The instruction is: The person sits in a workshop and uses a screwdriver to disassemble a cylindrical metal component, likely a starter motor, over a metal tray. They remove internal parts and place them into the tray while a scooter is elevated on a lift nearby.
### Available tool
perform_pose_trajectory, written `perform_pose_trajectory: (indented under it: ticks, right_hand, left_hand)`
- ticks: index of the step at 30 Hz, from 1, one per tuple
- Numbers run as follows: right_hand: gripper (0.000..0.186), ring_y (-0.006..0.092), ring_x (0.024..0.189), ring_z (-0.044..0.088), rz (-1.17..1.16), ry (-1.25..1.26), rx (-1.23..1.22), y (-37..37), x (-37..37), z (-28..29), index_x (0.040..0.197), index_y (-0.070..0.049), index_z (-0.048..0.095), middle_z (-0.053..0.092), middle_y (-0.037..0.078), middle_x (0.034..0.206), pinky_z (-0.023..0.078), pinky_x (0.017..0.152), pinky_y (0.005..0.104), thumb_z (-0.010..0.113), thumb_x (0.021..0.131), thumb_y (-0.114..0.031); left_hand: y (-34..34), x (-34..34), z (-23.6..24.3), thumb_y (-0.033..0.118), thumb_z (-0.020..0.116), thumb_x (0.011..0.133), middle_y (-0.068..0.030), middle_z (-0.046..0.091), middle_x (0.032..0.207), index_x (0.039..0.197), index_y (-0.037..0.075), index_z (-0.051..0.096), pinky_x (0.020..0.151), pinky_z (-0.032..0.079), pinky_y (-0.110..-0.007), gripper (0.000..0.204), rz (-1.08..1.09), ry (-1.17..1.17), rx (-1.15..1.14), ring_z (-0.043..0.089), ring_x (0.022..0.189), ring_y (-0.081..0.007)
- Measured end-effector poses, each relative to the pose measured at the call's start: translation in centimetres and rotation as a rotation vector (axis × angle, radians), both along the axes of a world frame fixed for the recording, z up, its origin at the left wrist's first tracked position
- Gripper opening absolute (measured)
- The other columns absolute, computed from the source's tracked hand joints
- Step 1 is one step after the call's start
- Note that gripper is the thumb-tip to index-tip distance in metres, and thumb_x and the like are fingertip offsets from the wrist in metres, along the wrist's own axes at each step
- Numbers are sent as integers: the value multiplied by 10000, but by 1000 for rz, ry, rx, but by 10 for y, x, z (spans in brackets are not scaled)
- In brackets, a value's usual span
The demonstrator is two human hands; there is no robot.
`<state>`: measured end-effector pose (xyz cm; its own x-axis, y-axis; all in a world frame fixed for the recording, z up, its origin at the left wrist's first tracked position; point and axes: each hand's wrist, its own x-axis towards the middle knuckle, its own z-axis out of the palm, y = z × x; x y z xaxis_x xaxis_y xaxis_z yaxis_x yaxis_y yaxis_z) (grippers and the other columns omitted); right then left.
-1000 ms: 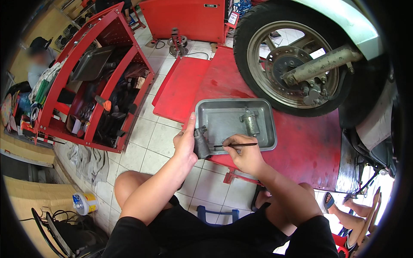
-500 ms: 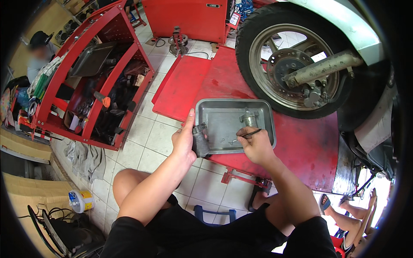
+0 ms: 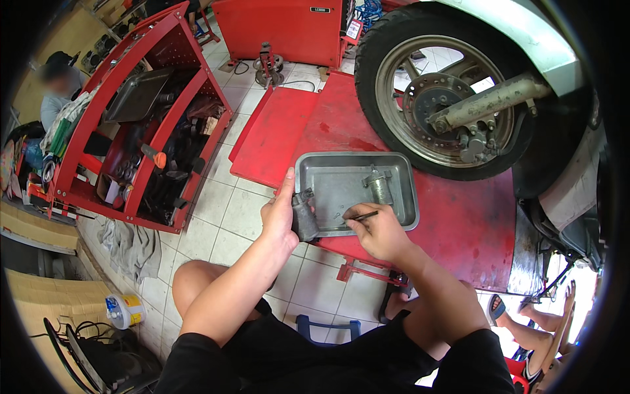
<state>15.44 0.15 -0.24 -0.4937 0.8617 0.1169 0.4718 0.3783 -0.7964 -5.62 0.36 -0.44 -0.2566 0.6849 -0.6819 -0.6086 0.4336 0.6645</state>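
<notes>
Plainly, left hand (image 3: 279, 218) gripped a dark metal cylinder (image 3: 305, 221), right hand (image 3: 379, 234) pinched a thin dark rod (image 3: 369, 215), over the grey tray (image 3: 335, 178).

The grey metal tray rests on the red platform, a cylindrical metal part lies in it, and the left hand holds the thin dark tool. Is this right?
Not quite. The head view shows the thin dark tool in the right hand, not the left hand. The grey metal tray does rest on the red platform, and a cylindrical metal part lies in it.
</notes>
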Motion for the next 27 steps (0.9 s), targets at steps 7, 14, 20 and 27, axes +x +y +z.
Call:
perform_pose_trajectory:
  ticks: [7, 14, 20, 27]
  right_hand:
    - [116, 356, 785, 651, -80, 99, -73, 1, -3, 10, 945, 44, 653, 659, 193, 860, 515, 697, 407, 610, 848, -2]
    - [90, 331, 773, 649, 42, -3, 33, -1, 1, 3, 926, 37, 647, 662, 170, 870, 513, 706, 393, 614, 855, -8]
    - [118, 269, 800, 677, -32, 132, 9, 3, -1, 2, 985, 34, 652, 660, 162, 897, 544, 677, 345, 609, 878, 8]
    - [123, 283, 830, 676, 44, -22, 1, 6, -1, -3, 997, 40, 648, 657, 173, 963, 579, 747, 331, 598, 887, 18]
  left_hand:
    - [-1, -1, -3, 611, 760, 751, -104, 647, 770, 844, 23, 626, 601, 532, -411, 611, -14, 12, 2, 617, 639, -234]
    - [-1, 1, 2, 598, 767, 752, -111, 645, 760, 817, 31, 622, 597, 538, -384, 589, -4, 5, 6, 616, 625, -230]
    - [-1, 1, 3, 589, 769, 755, -104, 643, 743, 811, 42, 616, 569, 533, -378, 571, -8, 7, -4, 610, 601, -220]
    - [-1, 1, 2, 593, 759, 764, -100, 641, 728, 789, 40, 627, 560, 529, -374, 568, -12, -2, 11, 604, 593, -211]
